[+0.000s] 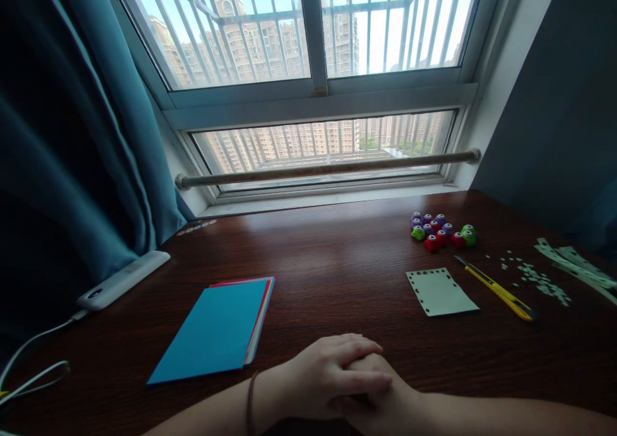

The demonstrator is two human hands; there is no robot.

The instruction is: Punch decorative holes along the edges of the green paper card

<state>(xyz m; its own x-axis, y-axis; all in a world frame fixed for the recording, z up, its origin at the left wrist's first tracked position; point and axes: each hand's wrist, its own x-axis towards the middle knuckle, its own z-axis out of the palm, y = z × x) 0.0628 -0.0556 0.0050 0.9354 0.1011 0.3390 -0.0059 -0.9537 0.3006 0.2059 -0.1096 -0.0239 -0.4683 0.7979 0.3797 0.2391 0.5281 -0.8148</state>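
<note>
Dark wood desk (337, 262) under a barred window (313, 56); tower blocks outside, bright daylight. Teal curtain (72, 134) hangs down the left side. A pale rail (328, 167) runs across the sill.

On the desk, left: white power bank (123, 280) near the curtain, its cable (29, 365) trailing off toward the near left edge. Stack of coloured paper (214, 330), blue sheet on top, red and pink edges showing along its right side; it lies just left of the hands, apart from them.

Right half: cluster of small punches (441, 230), purple, red and green, packed together near the back. In front of them a pale card (441, 291) with punched holes along its edges. Just right of the card a yellow knife (496, 288), lying diagonally, tip toward the punches. Beyond that, scattered paper bits (537, 278) and pale strips (576, 265) at the far right edge.

Nothing lies between the hands and the card or the paper; bare wood only.

Hands: both at the near edge, centre, resting on the desk. Left hand (328, 375) lies over the right hand (380, 400), fingers flat and loosely together, covering most of it. Right hand mostly hidden; cannot tell how far its fingers curl. Neither holds any object. Thin band (250, 400) on the left wrist. Forearms come in from both lower corners.
</note>
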